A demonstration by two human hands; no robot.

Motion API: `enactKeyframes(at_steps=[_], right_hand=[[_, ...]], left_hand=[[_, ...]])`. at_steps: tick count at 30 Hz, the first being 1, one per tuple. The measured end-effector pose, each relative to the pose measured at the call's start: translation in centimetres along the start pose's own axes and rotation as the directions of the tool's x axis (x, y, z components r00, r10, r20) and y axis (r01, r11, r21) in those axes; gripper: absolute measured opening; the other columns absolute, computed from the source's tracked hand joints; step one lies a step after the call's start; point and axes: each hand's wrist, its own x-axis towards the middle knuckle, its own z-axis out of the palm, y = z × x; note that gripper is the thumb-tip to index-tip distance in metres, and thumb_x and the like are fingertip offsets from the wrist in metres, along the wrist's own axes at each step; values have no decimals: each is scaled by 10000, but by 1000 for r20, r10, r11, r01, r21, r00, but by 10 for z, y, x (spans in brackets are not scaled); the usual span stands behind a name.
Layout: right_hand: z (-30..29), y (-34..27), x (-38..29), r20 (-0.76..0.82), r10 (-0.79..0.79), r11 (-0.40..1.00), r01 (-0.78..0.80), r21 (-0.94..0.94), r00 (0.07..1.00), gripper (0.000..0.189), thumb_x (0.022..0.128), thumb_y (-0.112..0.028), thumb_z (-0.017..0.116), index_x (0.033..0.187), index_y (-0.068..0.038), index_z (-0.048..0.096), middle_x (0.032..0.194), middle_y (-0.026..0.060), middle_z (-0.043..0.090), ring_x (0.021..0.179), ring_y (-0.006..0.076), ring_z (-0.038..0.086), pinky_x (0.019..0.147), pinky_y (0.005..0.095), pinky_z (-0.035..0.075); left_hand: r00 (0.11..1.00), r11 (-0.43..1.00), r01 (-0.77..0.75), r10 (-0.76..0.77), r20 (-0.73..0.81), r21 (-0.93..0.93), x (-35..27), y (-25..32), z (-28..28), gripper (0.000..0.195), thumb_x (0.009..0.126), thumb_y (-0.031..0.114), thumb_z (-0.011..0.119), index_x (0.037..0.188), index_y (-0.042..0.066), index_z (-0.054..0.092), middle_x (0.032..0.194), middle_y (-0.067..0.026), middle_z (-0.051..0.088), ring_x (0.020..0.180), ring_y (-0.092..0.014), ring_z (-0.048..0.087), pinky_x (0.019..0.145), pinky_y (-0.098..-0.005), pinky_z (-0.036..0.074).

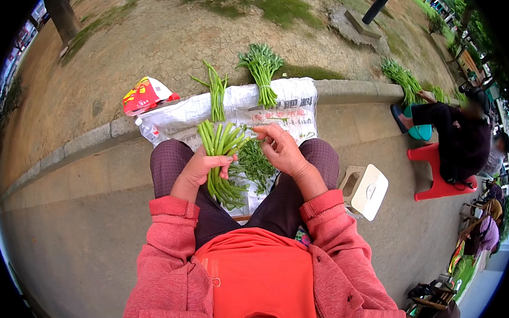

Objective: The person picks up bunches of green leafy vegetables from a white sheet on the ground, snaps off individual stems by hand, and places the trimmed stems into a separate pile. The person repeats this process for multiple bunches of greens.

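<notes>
My left hand (201, 166) is wrapped around a bunch of green leafy-vegetable stems (219, 139), held above my lap with the cut ends pointing away from me. Just right of those ends is my right hand (280, 149), its fingers bent. Small green bits show by its fingertips, but whether it grips any is unclear. Below and between the hands, a heap of loose green leaves (255, 165) lies on a white woven sack (238, 103) that bears printing. At the sack's far side rest a tied leafy bunch (264, 74) and a thinner bundle of stems (217, 96).
A red and yellow bag (145, 95) and a plastic bottle (148, 130) lie at the sack's left, by the concrete kerb (123, 125). A cream folding stool (368, 192) stands right of my knee. Farther right, a person sits on a red stool (428, 171) near a teal basin (420, 131).
</notes>
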Motion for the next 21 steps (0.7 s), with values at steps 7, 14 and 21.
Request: enactKeyframes(at_steps=[7, 14, 21], right_hand=[[2, 1, -3, 86, -109, 990, 116, -78, 990, 209, 818, -52, 564, 1025, -69, 589, 825, 90, 548, 691, 254, 578, 620, 326, 473], [-1, -1, -4, 45, -129, 973, 135, -188, 991, 119, 823, -93, 579, 937, -66, 602, 799, 105, 563, 723, 315, 581, 626, 365, 477], [0, -3, -3, -6, -122, 967, 117, -227, 993, 107, 826, -104, 569, 921, -63, 594, 802, 103, 568, 730, 320, 583, 623, 386, 474]], left_hand=[[995, 996, 90, -90, 35, 5, 4, -6, -4, 316, 740, 82, 662, 1022, -18, 562, 819, -94, 601, 502, -138, 539, 466, -260, 461], [989, 990, 142, -141, 52, -9, 5, -5, 0, 289, 767, 90, 654, 1019, -20, 567, 825, -106, 613, 561, -157, 590, 503, -264, 484], [985, 989, 148, -146, 90, -9, 7, -7, -2, 258, 777, 96, 651, 984, -34, 569, 726, -103, 617, 584, -173, 611, 542, -278, 504]])
